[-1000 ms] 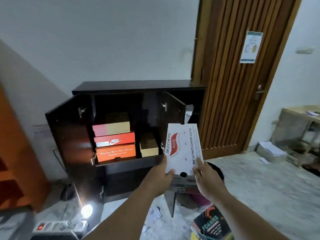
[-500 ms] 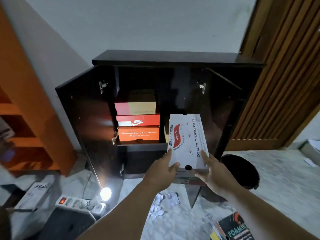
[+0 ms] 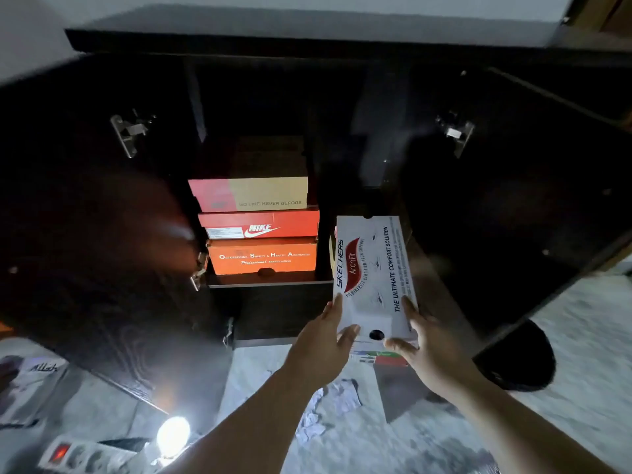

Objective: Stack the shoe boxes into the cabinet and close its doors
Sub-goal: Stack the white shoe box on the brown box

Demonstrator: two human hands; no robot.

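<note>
I hold a white Skechers shoe box (image 3: 372, 271) between both hands, its far end reaching into the right half of the dark cabinet (image 3: 307, 35). My left hand (image 3: 319, 343) grips its near left corner and my right hand (image 3: 429, 347) grips its near right corner. In the cabinet's left half three boxes are stacked: an orange safety-shoe box (image 3: 263, 256) at the bottom, a red Nike box (image 3: 260, 225) on it, a pink and tan box (image 3: 249, 193) on top. A tan box edge (image 3: 331, 249) shows behind the white box. Both doors (image 3: 85, 234) stand open.
The right door (image 3: 533, 206) swings out over a black round bin (image 3: 523, 357). On the floor lie a bright lamp (image 3: 172, 434), a power strip (image 3: 82, 456), crumpled paper (image 3: 328, 405) and a white printed box (image 3: 30, 381) at the left.
I have moved closer to the cabinet and lower. The white box has travelled forward with both hands, its far end now inside the right compartment.
</note>
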